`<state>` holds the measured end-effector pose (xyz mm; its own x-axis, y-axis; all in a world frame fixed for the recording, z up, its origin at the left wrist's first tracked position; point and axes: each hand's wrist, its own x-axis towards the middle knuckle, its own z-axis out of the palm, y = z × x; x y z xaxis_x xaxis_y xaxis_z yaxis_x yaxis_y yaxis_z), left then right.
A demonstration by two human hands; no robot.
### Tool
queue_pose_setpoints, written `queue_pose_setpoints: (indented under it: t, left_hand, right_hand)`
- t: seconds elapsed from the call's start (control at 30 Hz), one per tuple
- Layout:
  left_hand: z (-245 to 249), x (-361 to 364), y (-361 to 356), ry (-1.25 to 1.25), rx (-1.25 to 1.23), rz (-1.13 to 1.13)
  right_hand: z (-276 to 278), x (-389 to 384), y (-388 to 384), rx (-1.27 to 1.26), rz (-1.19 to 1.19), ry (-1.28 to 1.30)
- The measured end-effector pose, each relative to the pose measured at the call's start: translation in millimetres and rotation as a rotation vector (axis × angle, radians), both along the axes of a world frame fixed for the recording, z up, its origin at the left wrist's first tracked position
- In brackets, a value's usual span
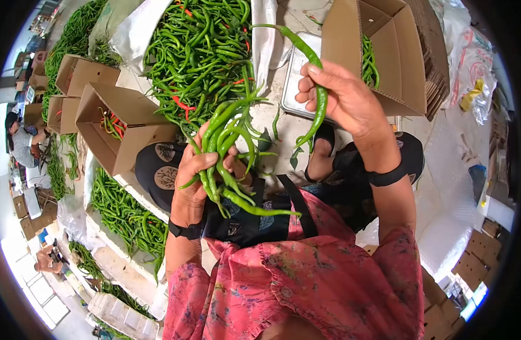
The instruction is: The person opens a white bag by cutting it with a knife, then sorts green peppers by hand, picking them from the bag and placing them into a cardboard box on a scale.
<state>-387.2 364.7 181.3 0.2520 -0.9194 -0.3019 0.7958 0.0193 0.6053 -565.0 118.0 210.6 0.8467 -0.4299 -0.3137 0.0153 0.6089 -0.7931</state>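
The blouse (pixel 328 277) is pinkish red, scattered with a small print of dark blue, greenish and yellowish flecks, and a round button-like spot (pixel 286 292) marks the chest. A ruffled edge (pixel 280 320) trims its neckline. Its loose sleeves (pixel 399 263) leave the forearms bare. Plain black bands, one on the left wrist (pixel 184 231) and a wider-looking one on the right (pixel 387 176), wrap around snugly. The dark trousers (pixel 144 161) carry pale round motifs (pixel 165 177) (they resemble little branching trees). A black strap (pixel 298 201) shows at the lap.
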Motion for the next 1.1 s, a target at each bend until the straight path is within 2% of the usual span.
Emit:
queue_pose_setpoints:
  t: [0.03, 0.1, 0.17, 0.23, 0.37, 0.43, 0.5, 0.57, 0.63, 0.7, 0.77, 0.8, 0.83, 0.9, 0.93, 1.03, 1.1]
  left_hand:
    - [-0.8, -2.2, -3.7, 0.007, -0.027, 0.022]
    - [-2.9, -4.9, -5.3, 0.045, -0.036, 0.058]
    - [-8.6, -7.7, -5.6, 0.07, -0.047, 0.094]
    - [-15.1, -9.1, -6.0, 0.095, -0.076, 0.11]
    - [-22.5, -16.3, -8.9, 0.061, -0.029, 0.169]
    - [-33.3, -19.5, -6.8, 0.03, 0.092, 0.195]
    - [-39.3, -27.2, -9.2, 0.017, 0.082, 0.203]
    - [-38.2, -33.9, -9.4, 0.008, 0.091, 0.239]
    - [-29.4, -41.0, -9.1, -0.035, 0.13, 0.211]
    - [-32.8, -47.2, -8.1, -0.064, 0.181, 0.237]
    - [-39.8, -47.4, -4.2, -0.055, 0.187, 0.233]
    - [-44.8, -47.0, -1.5, -0.042, 0.157, 0.242]
    - [-45.4, -46.9, -1.0, -0.029, 0.127, 0.25]
    - [-42.4, -47.6, -2.4, -0.015, 0.111, 0.271]
    - [-39.8, -46.8, -3.2, -0.038, 0.138, 0.253]
    - [-36.8, -43.9, -4.1, -0.044, 0.152, 0.238]
    - [-38.9, -44.2, -3.1, -0.079, 0.185, 0.255]
  right_hand:
    - [-3.6, 0.0, 5.3, 0.003, 0.004, 0.003]
    - [-8.2, -0.2, 19.3, 0.178, -0.036, -0.014]
    - [-11.2, 0.1, 34.6, 0.166, -0.05, 0.029]
    - [-20.4, -2.3, 46.0, 0.001, -0.005, 0.085]
    - [-21.2, -5.2, 75.7, 0.08, 0.027, 0.125]
    - [-18.2, 4.2, 89.7, -0.112, 0.096, 0.195]
    - [-18.7, 13.1, 97.2, -0.15, 0.174, 0.269]
    - [-37.7, 19.6, 104.8, -0.122, 0.125, 0.263]
    - [-57.1, 23.7, 109.1, -0.254, -0.021, 0.227]
    - [-67.3, 23.2, 105.5, -0.206, -0.005, 0.151]
    - [-56.6, 20.7, 99.5, -0.079, 0.113, 0.264]
    - [-71.0, 17.8, 98.5, -0.18, 0.19, 0.287]
    - [-78.6, 17.3, 102.3, -0.179, 0.19, 0.29]
    - [-86.8, 17.8, 112.8, 0.106, 0.185, 0.141]
    - [-71.0, 22.5, 118.0, 0.143, 0.107, 0.113]
    - [-85.2, 22.4, 116.8, 0.086, 0.176, 0.017]
    - [-80.6, 22.4, 118.8, 0.031, 0.2, 0.048]
